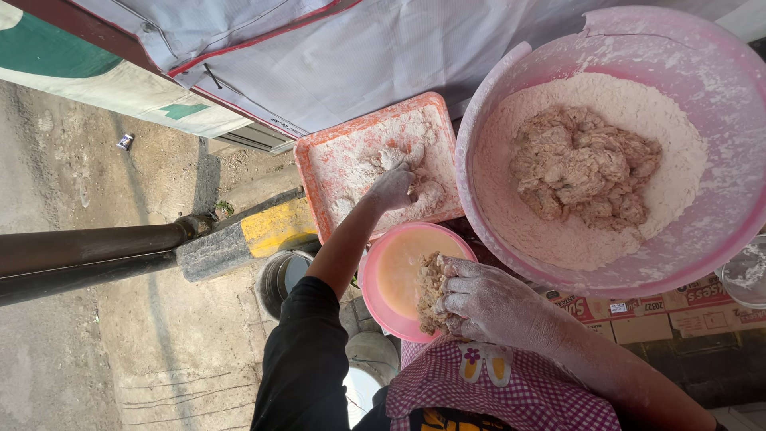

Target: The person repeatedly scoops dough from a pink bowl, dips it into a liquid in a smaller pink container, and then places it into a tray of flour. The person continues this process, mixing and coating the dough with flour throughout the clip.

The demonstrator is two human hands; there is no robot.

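Left hand [392,187] is pressing a floured piece [423,195] in the tray [319,160]; right hand [487,303] is gripping a battered piece [431,291] over the small bowl [375,291]. Much meat [582,164] is sitting uncoated in the flour basin [718,80].

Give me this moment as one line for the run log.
left hand: pressing floured piece in orange tray | right hand: holding battered piece over small pink bowl | big pink basin: flour, coated pieces

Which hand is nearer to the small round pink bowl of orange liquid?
Right. The right hand holds food over the bowl rim; the left hand is in the orange tray.
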